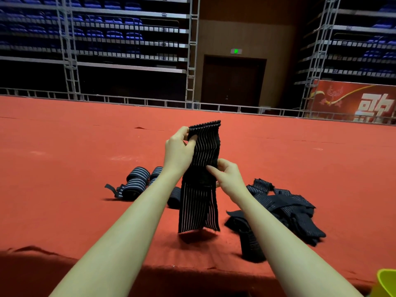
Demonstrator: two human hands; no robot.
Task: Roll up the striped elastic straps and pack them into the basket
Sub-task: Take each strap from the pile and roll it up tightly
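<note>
We hold one strap up w/ both hands, over the red floor. Our left hand pinches its top corner, fingers curled on it. Our right hand pinches its right edge lower down. Rolled straps lie at left, a loose pile at right. A bit of the yellow-green basket shows bottom right.

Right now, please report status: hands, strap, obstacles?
Left hand pinches strap top; right hand pinches its middle. Strap hangs unrolled. Nothing in the way.
</note>
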